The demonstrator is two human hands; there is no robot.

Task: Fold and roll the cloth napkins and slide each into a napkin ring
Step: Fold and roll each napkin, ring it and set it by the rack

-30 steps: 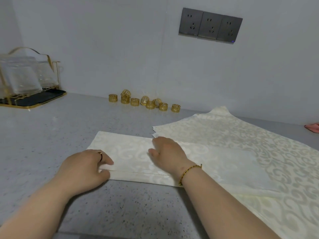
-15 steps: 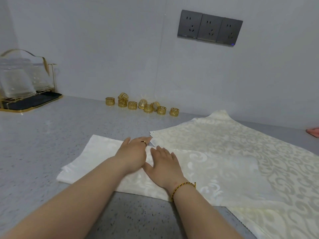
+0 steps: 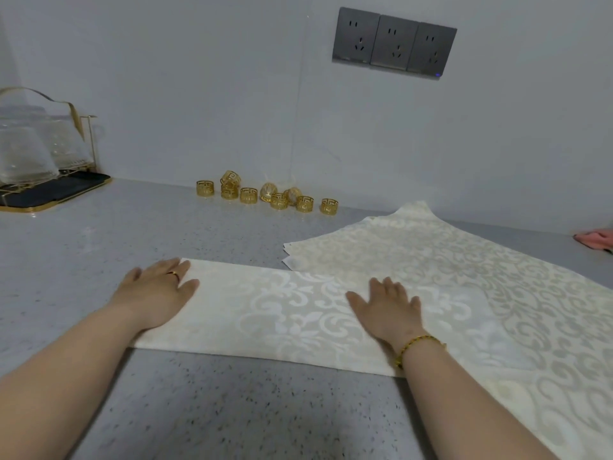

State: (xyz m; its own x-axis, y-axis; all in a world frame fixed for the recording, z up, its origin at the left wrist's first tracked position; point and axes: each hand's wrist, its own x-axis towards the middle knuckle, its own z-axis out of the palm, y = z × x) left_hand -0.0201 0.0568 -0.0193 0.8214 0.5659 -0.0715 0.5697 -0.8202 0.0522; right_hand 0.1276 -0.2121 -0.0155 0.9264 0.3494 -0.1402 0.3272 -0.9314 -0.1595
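Gray countertop (image 3: 83,260): both hands flat on folded napkin (image 3: 282,310).

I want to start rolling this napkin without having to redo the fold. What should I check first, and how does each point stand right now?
1. The folded napkin lies flat with no visible wrinkles: ok.
2. The left hand rests flat on its left end: ok.
3. The right hand rests flat on it, fingers straight: ok.
4. Napkin clear of the stack of napkins: not ok, its right end lies over the stack.
5. The napkin rings are ready: ok, they are clustered by the wall, beyond the napkin.
6. Layers line up along the near edge: cannot tell.
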